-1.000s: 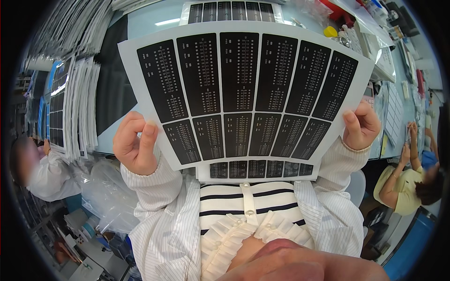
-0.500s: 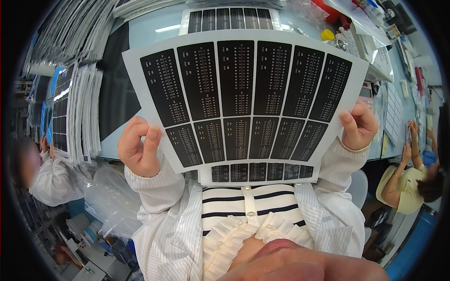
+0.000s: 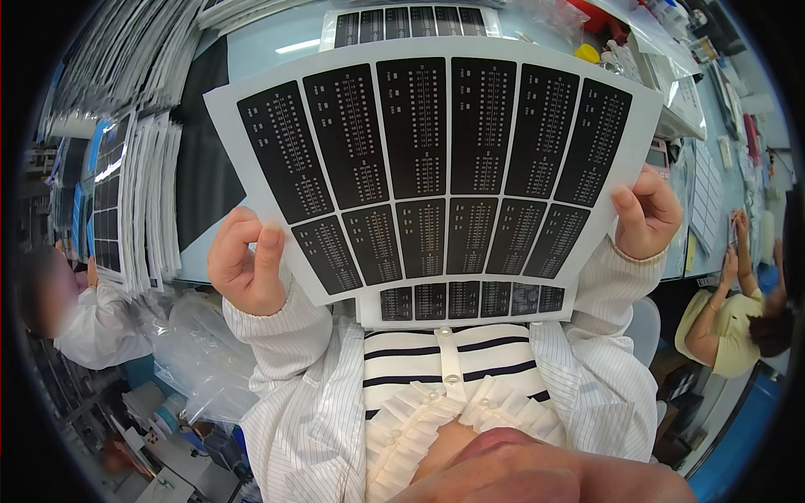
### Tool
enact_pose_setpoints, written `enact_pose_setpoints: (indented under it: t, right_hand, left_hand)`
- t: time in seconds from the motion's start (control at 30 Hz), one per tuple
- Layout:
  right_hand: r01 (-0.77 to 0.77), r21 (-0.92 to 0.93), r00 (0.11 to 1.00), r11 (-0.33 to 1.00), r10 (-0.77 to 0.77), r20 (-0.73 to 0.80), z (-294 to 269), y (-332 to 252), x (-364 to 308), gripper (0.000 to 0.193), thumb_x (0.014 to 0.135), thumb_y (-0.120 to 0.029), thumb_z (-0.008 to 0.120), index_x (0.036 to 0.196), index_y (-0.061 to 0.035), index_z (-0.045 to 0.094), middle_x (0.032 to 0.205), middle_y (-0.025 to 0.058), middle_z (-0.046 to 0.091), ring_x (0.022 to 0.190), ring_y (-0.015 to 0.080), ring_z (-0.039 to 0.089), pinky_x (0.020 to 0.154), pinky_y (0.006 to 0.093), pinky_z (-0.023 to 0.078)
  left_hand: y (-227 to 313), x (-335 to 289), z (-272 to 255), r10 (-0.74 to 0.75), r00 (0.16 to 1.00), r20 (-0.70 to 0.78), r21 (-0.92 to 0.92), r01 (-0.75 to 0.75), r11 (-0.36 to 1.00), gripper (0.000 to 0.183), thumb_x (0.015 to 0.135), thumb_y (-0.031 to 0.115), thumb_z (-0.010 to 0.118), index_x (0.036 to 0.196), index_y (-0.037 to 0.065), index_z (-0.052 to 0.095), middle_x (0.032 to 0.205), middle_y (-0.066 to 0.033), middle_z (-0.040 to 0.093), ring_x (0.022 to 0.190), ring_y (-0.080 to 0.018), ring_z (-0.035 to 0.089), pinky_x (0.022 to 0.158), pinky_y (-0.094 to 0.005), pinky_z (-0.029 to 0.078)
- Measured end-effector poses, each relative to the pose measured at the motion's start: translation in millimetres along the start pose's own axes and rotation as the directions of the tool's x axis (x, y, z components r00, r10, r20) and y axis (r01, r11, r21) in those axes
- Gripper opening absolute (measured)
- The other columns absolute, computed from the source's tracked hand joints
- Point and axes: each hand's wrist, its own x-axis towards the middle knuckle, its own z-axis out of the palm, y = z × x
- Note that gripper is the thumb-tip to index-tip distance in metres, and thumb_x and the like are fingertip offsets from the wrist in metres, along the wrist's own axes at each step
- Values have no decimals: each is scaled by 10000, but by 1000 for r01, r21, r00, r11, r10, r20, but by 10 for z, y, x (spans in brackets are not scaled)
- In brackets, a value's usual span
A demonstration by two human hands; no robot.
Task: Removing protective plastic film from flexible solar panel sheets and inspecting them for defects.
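Note:
A white printed sheet (image 3: 380, 134) with two rows of black panels is held up in front of my chest. Rows of small light marks run along each panel. My left hand (image 3: 247, 258) pinches its left edge between thumb and fingers. On the opposite edge my right hand (image 3: 647, 214) grips it the same way. Below its lower edge, close to my body, shows part of another sheet (image 3: 465, 314) with similar black panels. Beyond the top edge, a further panelled sheet (image 3: 407, 23) lies on the table; its lower part is hidden.
Tall stacks of sheets (image 3: 151, 201) stand at the left beside a dark mat (image 3: 214, 159). Clear plastic bags (image 3: 197, 352) hang at the lower left. A calculator (image 3: 658, 155) and a yellow cap (image 3: 587, 54) are at the right. Co-workers sit on both sides, one in a yellow top (image 3: 717, 335).
The held sheet has tilted a little, its top edge shifting up and toward the far side. Both hands keep their hold and have risen slightly.

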Motion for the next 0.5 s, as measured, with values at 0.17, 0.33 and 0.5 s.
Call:
enact_pose_setpoints:
  t: [0.17, 0.33, 0.5]
  right_hand:
    - [6, -1, 1000, 1000, -6, 7, 21, 21, 20, 122, 772, -73, 656, 751, 14, 573, 749, 97, 614, 634, 106, 555, 576, 213, 404]
    - [1, 14, 1000, 1000, -1, 17, 21, 9, 5, 117, 771, -63, 652, 756, 20, 571, 770, 105, 619, 657, 112, 562, 597, 218, 412]
    - [-1, 26, 1000, 1000, 0, 23, 15, 17, -15, 99, 777, -42, 639, 770, 27, 568, 804, 119, 623, 687, 122, 564, 627, 226, 415]
  left_hand:
    - [-49, 18, -3, 13, 999, -37, -5, -13, 1000, 134, 818, 20, 543, 700, -44, 539, 645, -57, 499, 562, -90, 411, 522, -206, 282]
    - [-50, 16, 18, 23, 997, -72, -18, -24, 1000, 121, 787, 24, 586, 693, -46, 556, 597, -59, 504, 518, -98, 412, 473, -219, 277]
    - [-29, -4, 15, 21, 996, -90, -14, -22, 1000, 113, 779, 15, 588, 691, -48, 555, 598, -60, 505, 523, -103, 416, 478, -221, 280]
